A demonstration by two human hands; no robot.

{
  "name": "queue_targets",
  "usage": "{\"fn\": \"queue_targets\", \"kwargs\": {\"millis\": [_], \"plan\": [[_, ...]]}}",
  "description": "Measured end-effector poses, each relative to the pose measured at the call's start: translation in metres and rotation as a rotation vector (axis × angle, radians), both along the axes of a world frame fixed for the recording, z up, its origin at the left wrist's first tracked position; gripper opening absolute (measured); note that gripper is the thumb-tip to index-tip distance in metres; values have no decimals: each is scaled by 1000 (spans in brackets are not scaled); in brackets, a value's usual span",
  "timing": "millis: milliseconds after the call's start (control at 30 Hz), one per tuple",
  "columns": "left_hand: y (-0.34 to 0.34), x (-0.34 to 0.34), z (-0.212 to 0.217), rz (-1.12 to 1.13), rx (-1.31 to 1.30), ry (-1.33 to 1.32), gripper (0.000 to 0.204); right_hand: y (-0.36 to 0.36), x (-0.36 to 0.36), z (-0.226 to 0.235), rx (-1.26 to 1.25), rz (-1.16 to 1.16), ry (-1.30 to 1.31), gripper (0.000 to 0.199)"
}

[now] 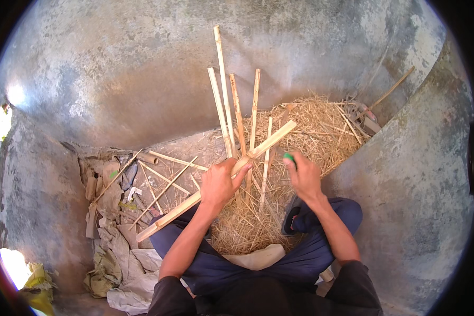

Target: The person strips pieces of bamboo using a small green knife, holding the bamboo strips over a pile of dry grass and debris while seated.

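A long pale split bamboo strip [168,217] slants across in front of me, from over my left knee up to the right. My left hand [219,184] is wrapped round it near its middle, thumb along the side. Just right of the strip, my right hand [304,176] is closed on a green handle [289,157]; whatever tool it belongs to cannot be made out. Beyond my hands, several bamboo strips [220,100] stand leaning against the far wall. Their lower ends are partly hidden behind the held strip and my left hand.
A heap of straw and shavings [313,124] lies at the back right, with more shavings [253,231] between my feet. Loose sticks [166,184] litter the floor at left, near crumpled sacks [124,263]. Concrete walls [142,79] close in the far side and both flanks.
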State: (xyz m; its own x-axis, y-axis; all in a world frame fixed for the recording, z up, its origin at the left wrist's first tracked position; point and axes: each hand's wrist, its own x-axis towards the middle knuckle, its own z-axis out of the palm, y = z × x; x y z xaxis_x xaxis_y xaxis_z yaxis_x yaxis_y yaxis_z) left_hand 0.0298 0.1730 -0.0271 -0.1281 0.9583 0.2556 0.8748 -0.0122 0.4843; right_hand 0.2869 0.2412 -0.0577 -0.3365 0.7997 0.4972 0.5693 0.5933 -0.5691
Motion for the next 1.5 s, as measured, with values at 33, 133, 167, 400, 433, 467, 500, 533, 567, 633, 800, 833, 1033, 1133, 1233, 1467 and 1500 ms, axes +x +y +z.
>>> {"fn": "queue_targets", "kwargs": {"millis": [33,133,167,400,433,467,500,533,567,633,800,833,1033,1133,1233,1467,1500], "plan": [[-1,3,-1,-4,6,6,47,-5,-6,-1,-4,1,-19,32],[-5,10,-5,3,11,34,49,-14,-22,-4,-17,14,-47,31],[-6,12,-6,7,3,50,50,-15,-26,-4,-23,13,-36,31],[-14,24,-16,38,-173,93,52,-20,-35,-5,-89,66,-105,29],[-15,24,-17,26,-177,94,51,-19,-34,-8,-98,51,-111,29],[-15,24,-18,14,-181,94,50,-17,-33,-12,-107,36,-116,29],[-15,25,-19,3,-186,95,50,-15,-32,-14,-117,21,-122,30],[-14,25,-20,0,-168,99,49,-12,-31,-15,-100,15,-94,30],[-14,25,-20,-3,-151,103,49,-9,-30,-16,-83,11,-66,31],[-14,27,-23,-3,-121,112,48,-9,-30,-17,-67,25,-52,31],[-12,28,-23,-6,-81,111,47,-19,-33,-8,-133,28,-63,27],[-12,28,-23,-3,-89,106,47,-19,-33,-9,-132,28,-61,26],[-12,28,-20,-14,-120,81,47,-12,-31,-17,-73,0,-10,27],[-12,27,-19,-28,-140,50,47,-2,-23,-22,-38,-38,-43,28],[-13,25,-16,-20,-169,46,47,21,-4,-23,-50,-195,-62,33],[-18,13,-4,-18,-148,-3,50,59,57,6,-9,-431,-33,42],[-18,12,-5,-23,-145,-8,51,50,46,1,-21,-367,-21,41]]}}
